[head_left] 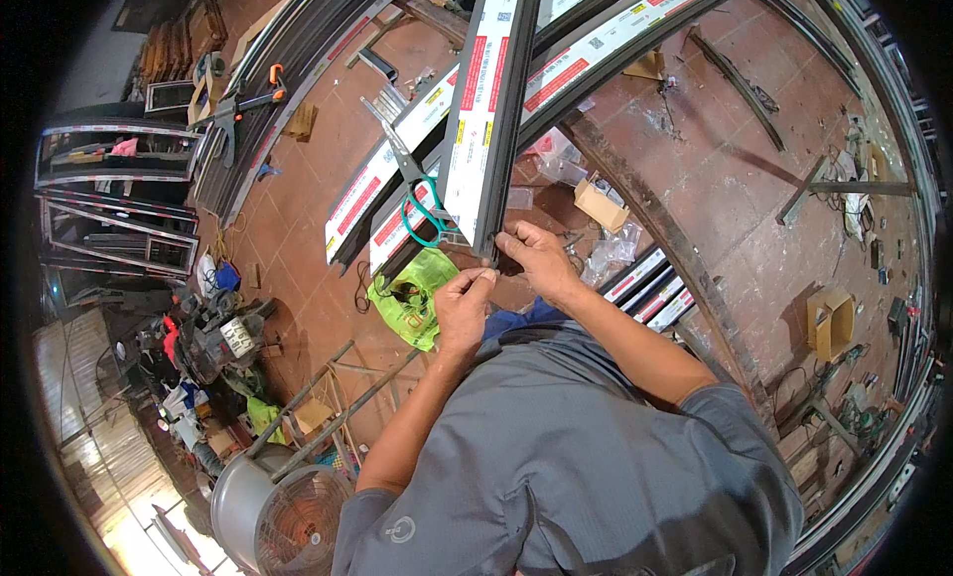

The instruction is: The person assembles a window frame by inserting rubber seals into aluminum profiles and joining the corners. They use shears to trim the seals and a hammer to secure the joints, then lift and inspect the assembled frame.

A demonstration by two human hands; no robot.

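Observation:
A long dark metal profile (486,109) with white and red protective film runs away from me, its mitred near end just in front of my hands. My left hand (465,306) is closed in a pinch right below that end. Close beside it, my right hand (536,260) pinches at the profile's dark right edge. Whatever lies between the fingertips is too small to make out. Scissors with green handles (422,216) lie left of the profile's end, across other film-covered profiles (402,169). Below them hangs or lies a bright green plastic bag (409,303).
An open cardboard box (602,204) and clear plastic bags (613,253) are to the right of my hands. A rusty beam (655,223) crosses the tiled floor. At lower left stand a metal frame (347,407), a large fan (298,521) and a motorbike (223,343). Another box (830,323) sits far right.

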